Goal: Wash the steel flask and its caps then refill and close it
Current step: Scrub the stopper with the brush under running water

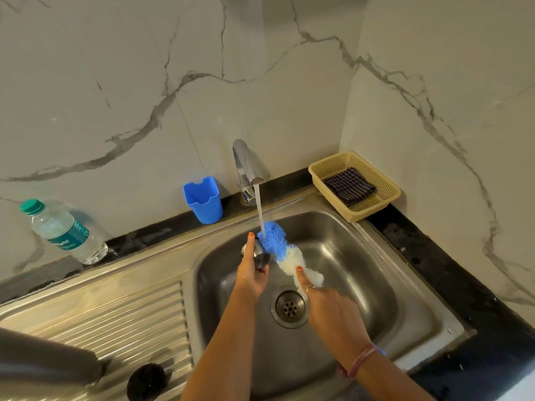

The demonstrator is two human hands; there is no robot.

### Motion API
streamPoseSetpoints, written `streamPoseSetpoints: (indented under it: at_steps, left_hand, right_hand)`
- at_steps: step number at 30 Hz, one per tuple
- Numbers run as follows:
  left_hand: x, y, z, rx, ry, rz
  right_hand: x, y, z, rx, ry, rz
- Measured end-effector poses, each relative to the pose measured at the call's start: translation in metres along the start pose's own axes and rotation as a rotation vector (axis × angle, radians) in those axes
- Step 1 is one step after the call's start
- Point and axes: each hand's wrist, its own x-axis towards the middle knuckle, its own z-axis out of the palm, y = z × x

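My left hand grips a small steel cap over the sink basin. My right hand holds a blue and white bottle brush by its lower end, bristles against the cap. Water runs from the tap onto the brush's blue tip. The steel flask lies on the drainboard at the lower left, blurred and close to the camera. A black cap sits on the drainboard beside it.
A plastic water bottle with a green lid leans against the wall at left. A blue plastic holder stands by the tap. A yellow basket with a dark checked cloth sits in the right corner. The drain lies below my hands.
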Motion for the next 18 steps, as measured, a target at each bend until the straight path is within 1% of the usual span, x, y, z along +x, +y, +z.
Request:
streamPoseSetpoints:
  at_steps: [2, 5, 7, 8, 9, 11, 13, 15, 18]
  left_hand:
    - [-0.001, 0.002, -0.001, -0.041, -0.032, -0.015]
    - [-0.002, 0.002, -0.001, -0.067, -0.054, -0.03]
    - [-0.004, 0.001, 0.002, -0.085, -0.048, -0.022]
    - [-0.004, 0.0, 0.004, -0.093, -0.043, -0.02]
    - [-0.004, 0.001, 0.005, -0.098, -0.041, -0.018]
    - [-0.005, 0.001, 0.007, -0.092, -0.042, -0.023]
    - [-0.004, 0.001, 0.008, -0.062, -0.015, -0.029]
    - [-0.004, 0.0, 0.009, -0.04, 0.013, -0.03]
    - [-0.002, 0.002, 0.009, -0.109, -0.021, -0.029]
  right_hand:
    - [0.0, 0.005, 0.002, -0.005, 0.031, -0.002]
    - [0.005, 0.01, -0.006, -0.007, -0.04, 0.024]
    - [0.004, 0.006, -0.004, -0.094, 0.023, -0.015]
    - [0.002, 0.003, -0.003, -0.125, 0.086, -0.043]
    - [0.002, 0.002, -0.002, -0.136, 0.104, -0.072]
    - [0.0, 0.007, 0.0, -0.047, 0.089, -0.08]
    - [0.003, 0.012, -0.006, -0.025, 0.01, -0.034]
    - [0.004, 0.011, -0.006, -0.031, 0.028, -0.025]
    - [-0.001, 0.006, -0.004, -0.003, 0.056, -0.048]
